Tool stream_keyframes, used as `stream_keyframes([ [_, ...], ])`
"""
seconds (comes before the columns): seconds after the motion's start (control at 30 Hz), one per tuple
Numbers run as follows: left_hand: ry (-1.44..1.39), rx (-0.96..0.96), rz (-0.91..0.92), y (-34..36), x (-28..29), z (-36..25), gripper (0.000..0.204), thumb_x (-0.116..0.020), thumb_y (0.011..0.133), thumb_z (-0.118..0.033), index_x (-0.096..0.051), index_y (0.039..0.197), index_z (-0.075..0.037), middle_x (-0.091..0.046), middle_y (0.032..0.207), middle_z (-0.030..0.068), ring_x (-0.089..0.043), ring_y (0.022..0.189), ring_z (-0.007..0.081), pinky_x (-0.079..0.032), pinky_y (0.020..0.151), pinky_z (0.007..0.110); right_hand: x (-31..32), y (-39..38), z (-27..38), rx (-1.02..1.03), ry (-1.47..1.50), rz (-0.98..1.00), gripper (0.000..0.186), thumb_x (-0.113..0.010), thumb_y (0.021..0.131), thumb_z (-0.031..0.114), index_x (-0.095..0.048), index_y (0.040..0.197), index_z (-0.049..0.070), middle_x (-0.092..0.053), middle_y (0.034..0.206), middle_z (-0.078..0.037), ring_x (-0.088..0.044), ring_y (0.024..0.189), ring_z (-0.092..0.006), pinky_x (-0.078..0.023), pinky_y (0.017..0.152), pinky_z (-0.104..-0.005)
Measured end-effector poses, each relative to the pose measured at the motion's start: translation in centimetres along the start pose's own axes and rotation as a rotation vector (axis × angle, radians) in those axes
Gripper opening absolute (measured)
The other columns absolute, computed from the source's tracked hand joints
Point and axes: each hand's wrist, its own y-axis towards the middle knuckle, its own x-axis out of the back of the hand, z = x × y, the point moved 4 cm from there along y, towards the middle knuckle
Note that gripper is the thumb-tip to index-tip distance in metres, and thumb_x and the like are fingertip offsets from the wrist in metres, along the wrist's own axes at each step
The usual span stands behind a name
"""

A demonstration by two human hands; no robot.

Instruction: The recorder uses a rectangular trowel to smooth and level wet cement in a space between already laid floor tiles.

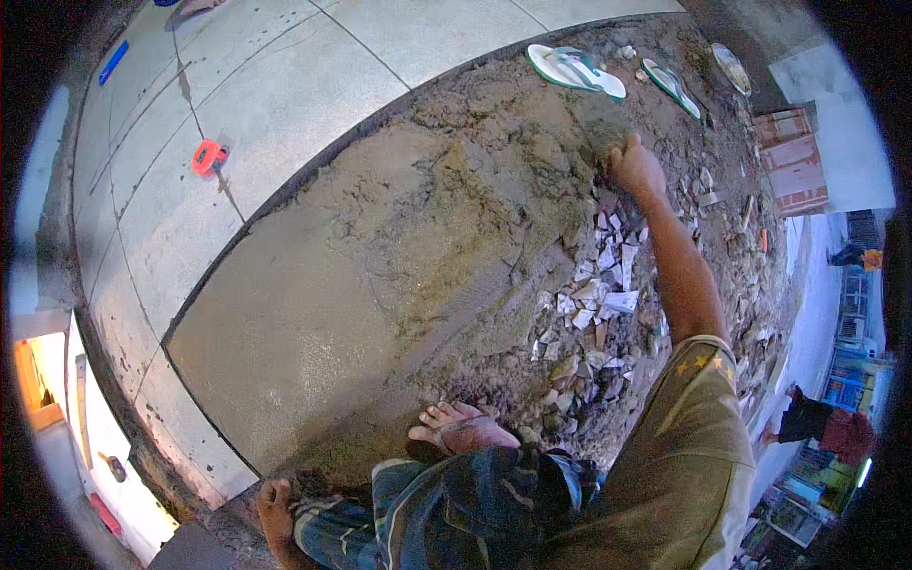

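The bare right hand [635, 169] is at the far right of the wet grey-brown mortar bed [294, 313], fingers curled, though I cannot tell what they hold. The mortar lies between large pale grey floor tiles [294, 109] and broken white tile shards [621, 302]; near the tiles' closest corner, the bare left hand [275, 510] has bent fingers, their grip unclear.

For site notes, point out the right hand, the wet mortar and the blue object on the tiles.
Right hand [636, 172], head view: its back.
Wet mortar [275, 318], head view: smooth area.
Blue object [113, 63], head view: its middle.
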Motion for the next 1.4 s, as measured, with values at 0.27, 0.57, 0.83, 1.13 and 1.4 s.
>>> stream_keyframes([
  [0.27, 0.076, 0.004, -0.007, 0.7, 0.0, -0.7, 0.04, -0.066, 0.097, -0.031, -0.05, 0.072, -0.005, -0.048, 0.066, 0.0014, -0.043, 0.061, 0.0119, -0.037, 0.058, 0.032, -5.1, 10.5, 0.8, 0.233, -0.178, 0.081, 0.049, -0.055, 0.094, 0.038, -0.056, 0.125, -0.001, -0.067, 0.11, -0.03, -0.064, 0.107, -0.0466, -0.051, 0.094, -0.0539],
  [0.57, 0.074, -0.017, 0.001, 0.4, -0.9, -1.6, 0.038, -0.07, 0.095, -0.03, -0.05, 0.073, -0.007, -0.041, 0.067, -0.0026, -0.036, 0.063, 0.009, -0.03, 0.057, 0.031, -1.8, -4.0, -2.4, 0.293, 0.079, 0.145, 0.044, -0.053, 0.097, 0.041, -0.056, 0.116, 0.001, -0.067, 0.105, -0.031, -0.065, 0.101, -0.048, -0.05, 0.087, -0.0574],
  [0.83, 0.02, -0.005, -0.008, 0.1, -0.9, -6.0, 0.041, -0.068, 0.096, -0.027, -0.041, 0.072, -0.008, -0.038, 0.066, -0.0022, -0.038, 0.064, 0.0107, -0.035, 0.059, 0.031, -1.7, 4.8, -0.6, 0.017, 0.046, 0.012, 0.046, -0.054, 0.096, 0.037, -0.051, 0.129, 0.004, -0.069, 0.11, -0.028, -0.067, 0.103, -0.0458, -0.053, 0.089, -0.0558],
  [1.13, 0.02, -0.033, -0.053, 1.2, -1.0, -1.7, 0.042, -0.067, 0.095, -0.037, -0.05, 0.078, -0.003, -0.049, 0.069, 0.0021, -0.046, 0.066, 0.0162, -0.041, 0.06, 0.035, -6.3, 1.5, 0.0, 0.254, 0.09, 0.071, 0.046, -0.054, 0.097, 0.04, -0.052, 0.125, 0.003, -0.068, 0.112, -0.027, -0.065, 0.106, -0.0469, -0.052, 0.089, -0.0561],
  [1.4, -0.024, -0.025, -0.051, 1.4, -1.4, -2.7, 0.042, -0.07, 0.093, -0.027, -0.044, 0.072, -0.002, -0.039, 0.066, 0.0007, -0.038, 0.065, 0.0131, -0.035, 0.058, 0.035, -4.6, -8.6, -3.9, 0.328, 0.271, 0.043, 0.044, -0.06, 0.095, 0.036, -0.051, 0.119, 0.0, -0.067, 0.108, -0.03, -0.063, 0.102, -0.0508, -0.05, 0.087, -0.055],
])
